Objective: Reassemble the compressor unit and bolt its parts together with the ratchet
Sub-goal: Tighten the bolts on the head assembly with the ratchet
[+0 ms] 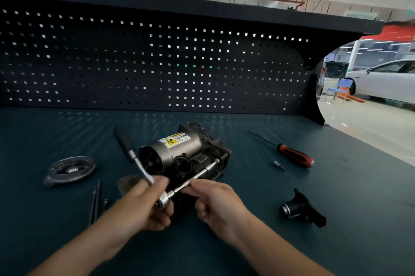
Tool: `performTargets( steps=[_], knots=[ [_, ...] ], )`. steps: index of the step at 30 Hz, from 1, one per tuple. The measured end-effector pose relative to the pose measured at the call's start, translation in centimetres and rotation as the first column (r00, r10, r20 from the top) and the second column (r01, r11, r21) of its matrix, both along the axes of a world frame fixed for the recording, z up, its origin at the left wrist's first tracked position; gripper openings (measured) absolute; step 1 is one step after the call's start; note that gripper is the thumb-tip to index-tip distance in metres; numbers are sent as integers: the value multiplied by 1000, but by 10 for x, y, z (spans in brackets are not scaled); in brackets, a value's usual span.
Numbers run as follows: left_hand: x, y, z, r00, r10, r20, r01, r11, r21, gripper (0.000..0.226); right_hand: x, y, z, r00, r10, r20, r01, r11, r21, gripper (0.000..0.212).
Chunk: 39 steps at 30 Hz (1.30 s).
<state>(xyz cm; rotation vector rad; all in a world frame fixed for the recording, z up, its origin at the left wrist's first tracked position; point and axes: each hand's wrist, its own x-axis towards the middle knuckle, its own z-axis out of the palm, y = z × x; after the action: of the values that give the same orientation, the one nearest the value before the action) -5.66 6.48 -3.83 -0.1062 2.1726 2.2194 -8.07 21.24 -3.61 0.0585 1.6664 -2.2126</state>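
Grey metal cover (68, 169) lies far left on the teal table (359, 186), with long bolts (95, 199) near it. The left grip (143, 204) curls round the head of the ratchet (134, 158). The right grip (215, 199) pinches the extension bar (199, 174), whose tip meets the compressor unit (179, 152) at mid-table. Further right lie a small bit (278, 165), a red-handled screwdriver (294, 155) and a black fitting (301, 208).

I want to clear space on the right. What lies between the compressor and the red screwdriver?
In the head view, only a small metal bit lies on the mat between the compressor and the screwdriver, close to the screwdriver's handle.
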Motion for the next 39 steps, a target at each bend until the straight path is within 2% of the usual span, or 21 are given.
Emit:
performTargets(
  steps=[2, 3, 4, 5, 7, 8, 9, 11, 13, 15, 16, 18, 21, 23, 25, 27, 28, 30, 33, 35, 39],
  knots=[
    [3, -5, -4, 951, -55, -305, -82, 904, -419, 21, 1, -1, -1, 1000, -27, 1, 27, 1000, -8, 18],
    [8, -5, 0, 885, -191, -424, -163, 727, -668, 31, 1, -1, -1, 999, -32, 4, 32, 999, -11, 19],
    [9, -9, 0, 800, -360, -480, -294, 463, -836, 46, 1, -1, -1, 999, -33, 5, 33, 999, -14, 20],
    [8, -12, -2, 730, -492, -474, -392, 266, -881, 61, 0, -2, 0, 1000, -30, 6, 30, 999, -19, 19],
    [11, -10, 1, 704, -543, -458, -497, 84, -863, 69, -1, -3, 0, 1000, -21, 11, 22, 999, -42, 18],
    [13, -8, 4, 733, -528, -429, -448, 101, -889, 63, -1, -3, -1, 1000, -13, 5, 13, 999, -44, 18],
    [13, -7, 4, 732, -477, -486, -404, 271, -874, 50, -2, -3, -1, 1000, -2, -3, 2, 999, -40, 18],
    [14, -6, 0, 839, -285, -464, -219, 603, -767, 33, -2, -2, -2, 1000, 1, 3, 0, 999, -45, 15],
    [11, 1, 1, 911, -183, -370, -47, 844, -534, 31, -2, -1, -3, 999, -25, 37, 27, 997, -71, 13],
    [7, 1, 6, 965, -117, -235, 55, 965, -256, 17, -3, -2, -3, 997, -58, 43, 61, 994, -90, 14],
    [6, 1, 7, 979, -112, -171, 86, 985, -149, 16, -4, -2, -3, 997, -73, 32, 76, 994, -84, 13],
    [6, 0, 6, 982, -140, -128, 125, 985, -118, 14, -5, -3, -4, 996, -92, 4, 92, 994, -53, 14],
    [7, -4, 1, 950, -234, -205, 147, 918, -369, 23, -5, -2, -3, 994, -106, -15, 106, 994, -13, 17],
    [11, -8, 3, 878, -358, -317, 68, 750, -658, 34, -5, -1, -3, 995, -102, -14, 102, 995, -21, 19],
    [12, -10, 4, 777, -520, -355, -77, 481, -873, 48, -5, -1, -4, 997, -76, -29, 75, 996, -53, 33],
    [13, -10, 3, 738, -595, -318, -205, 252, -946, 55, -5, -2, -6, 996, -84, -42, 83, 996, -13, 40],
    [13, -10, 2, 738, -596, -317, -243, 204, -948, 55, -5, -3, -7, 995, -87, -45, 87, 996, 1, 35],
    [12, -11, 0, 758, -531, -379, -272, 271, -923, 51, -7, -3, -9, 997, -80, -21, 79, 997, -14, 24],
    [14, -7, 2, 854, -362, -373, -78, 619, -782, 22, -8, -2, -8, 998, -60, 8, 61, 998, -33, 21],
    [15, 1, 4, 893, -326, -310, 110, 826, -552, 17, -8, -1, -6, 999, -46, 7, 46, 998, -31, 19],
    [14, 4, 5, 964, -227, -137, 194, 956, -222, 19, -9, 0, -3, 999, -50, 18, 51, 993, -106, 17]
  ],
)
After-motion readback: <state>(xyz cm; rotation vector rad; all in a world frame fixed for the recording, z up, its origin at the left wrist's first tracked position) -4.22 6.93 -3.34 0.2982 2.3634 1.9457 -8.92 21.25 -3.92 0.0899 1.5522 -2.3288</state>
